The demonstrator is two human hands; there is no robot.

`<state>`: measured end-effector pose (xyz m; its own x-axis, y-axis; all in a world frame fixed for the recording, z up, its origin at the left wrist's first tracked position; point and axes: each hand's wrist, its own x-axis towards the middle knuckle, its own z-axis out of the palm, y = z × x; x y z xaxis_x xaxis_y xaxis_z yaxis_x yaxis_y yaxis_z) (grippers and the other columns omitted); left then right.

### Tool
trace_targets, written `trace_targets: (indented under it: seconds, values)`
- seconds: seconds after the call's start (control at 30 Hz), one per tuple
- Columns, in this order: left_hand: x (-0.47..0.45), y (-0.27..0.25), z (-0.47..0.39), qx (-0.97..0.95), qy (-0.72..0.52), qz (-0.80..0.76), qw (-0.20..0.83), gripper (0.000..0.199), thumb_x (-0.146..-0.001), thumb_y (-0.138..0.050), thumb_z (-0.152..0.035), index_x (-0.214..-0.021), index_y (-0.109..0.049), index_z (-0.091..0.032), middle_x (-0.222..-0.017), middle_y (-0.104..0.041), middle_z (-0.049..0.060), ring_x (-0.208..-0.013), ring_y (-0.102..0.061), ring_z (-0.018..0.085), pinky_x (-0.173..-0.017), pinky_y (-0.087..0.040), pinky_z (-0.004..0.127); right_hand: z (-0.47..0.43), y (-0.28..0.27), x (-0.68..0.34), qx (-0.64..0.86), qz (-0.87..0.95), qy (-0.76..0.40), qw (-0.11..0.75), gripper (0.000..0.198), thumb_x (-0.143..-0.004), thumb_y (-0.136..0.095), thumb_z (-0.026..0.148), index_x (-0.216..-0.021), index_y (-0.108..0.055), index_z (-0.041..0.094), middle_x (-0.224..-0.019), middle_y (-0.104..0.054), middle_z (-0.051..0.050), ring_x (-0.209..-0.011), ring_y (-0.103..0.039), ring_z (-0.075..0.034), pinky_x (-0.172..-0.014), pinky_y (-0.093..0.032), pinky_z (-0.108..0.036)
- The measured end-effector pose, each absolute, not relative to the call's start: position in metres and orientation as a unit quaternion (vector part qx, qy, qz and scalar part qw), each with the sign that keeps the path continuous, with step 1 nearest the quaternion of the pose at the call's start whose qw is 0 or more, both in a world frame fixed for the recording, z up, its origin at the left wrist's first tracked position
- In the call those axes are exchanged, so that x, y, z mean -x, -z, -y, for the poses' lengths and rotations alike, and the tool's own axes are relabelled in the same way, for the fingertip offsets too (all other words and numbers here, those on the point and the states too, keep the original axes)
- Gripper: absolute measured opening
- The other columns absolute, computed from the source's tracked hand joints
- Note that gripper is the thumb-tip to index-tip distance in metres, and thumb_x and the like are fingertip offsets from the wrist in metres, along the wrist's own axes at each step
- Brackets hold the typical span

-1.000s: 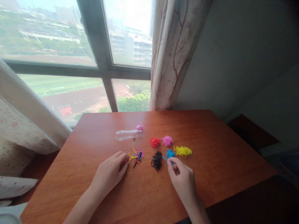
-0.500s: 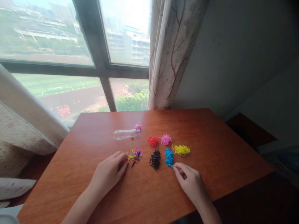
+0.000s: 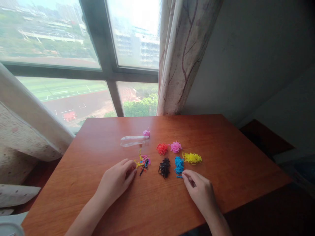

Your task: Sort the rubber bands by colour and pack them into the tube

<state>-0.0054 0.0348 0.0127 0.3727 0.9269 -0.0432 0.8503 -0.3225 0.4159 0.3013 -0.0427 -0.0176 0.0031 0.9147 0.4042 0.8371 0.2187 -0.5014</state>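
Note:
My left hand (image 3: 118, 178) rests on the table with thumb and fingers drawn together, at the edge of a small mixed pile of rubber bands (image 3: 143, 163) in yellow, pink, blue, black and red. Whatever its fingertips hold, if anything, is hidden. To the right, my right hand (image 3: 200, 186) pinches at the end of a single blue rubber band (image 3: 179, 177), just in front of the blue rubber band pile (image 3: 179, 165). Beside that lie a black pile (image 3: 164, 168) and a yellow pile (image 3: 192, 158); behind are a red pile (image 3: 162, 148) and a pink pile (image 3: 176, 147).
A clear plastic bag or sleeve (image 3: 133, 141) with a pink piece (image 3: 146, 132) at its end lies behind the mixed pile. The wooden table (image 3: 81, 164) meets a window and a curtain (image 3: 182, 59) at the back. A white round-rimmed object (image 3: 11, 229) shows at bottom left.
The blue rubber band at my right fingertips now lies a little apart from the front of the blue pile. My left hand stays in place; the view has shifted slightly.

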Motion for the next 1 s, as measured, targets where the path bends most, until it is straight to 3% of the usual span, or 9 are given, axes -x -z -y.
trace_targets:
  seconds: [0.43,0.77,1.0]
  values:
    - [0.003,-0.01,-0.032,-0.801,-0.112,-0.561,0.176,0.015,-0.093,-0.045,-0.028,-0.087,-0.058,-0.025,-0.089,-0.064,0.001,-0.081,-0.063,0.018,-0.068,-0.04,0.025,0.03,0.005,-0.181,0.563,0.765,-0.135,0.283,0.017,-0.088,-0.051,0.012,-0.077,-0.058,0.022,-0.07,-0.066,0.002,-0.067,-0.063,-0.014,-0.063,-0.036,-0.022]
    - [0.005,-0.009,-0.034,-0.791,-0.165,-0.561,0.18,0.013,-0.091,-0.047,-0.025,-0.086,-0.058,-0.023,-0.084,-0.065,0.001,-0.074,-0.061,0.017,-0.066,-0.042,0.025,0.032,0.017,-0.175,0.562,0.768,-0.151,0.267,0.015,-0.086,-0.052,0.011,-0.079,-0.058,0.022,-0.074,-0.068,0.002,-0.07,-0.063,-0.014,-0.064,-0.034,-0.023]
    - [-0.048,-0.039,-0.048,-0.843,-0.192,-0.453,0.217,0.014,-0.087,-0.049,-0.019,-0.083,-0.063,-0.022,-0.082,-0.066,0.001,-0.068,-0.059,0.014,-0.061,-0.044,0.023,0.032,0.018,-0.176,0.564,0.775,-0.132,0.251,0.013,-0.084,-0.055,0.011,-0.08,-0.06,0.022,-0.074,-0.069,0.001,-0.068,-0.064,-0.014,-0.059,-0.033,-0.022]
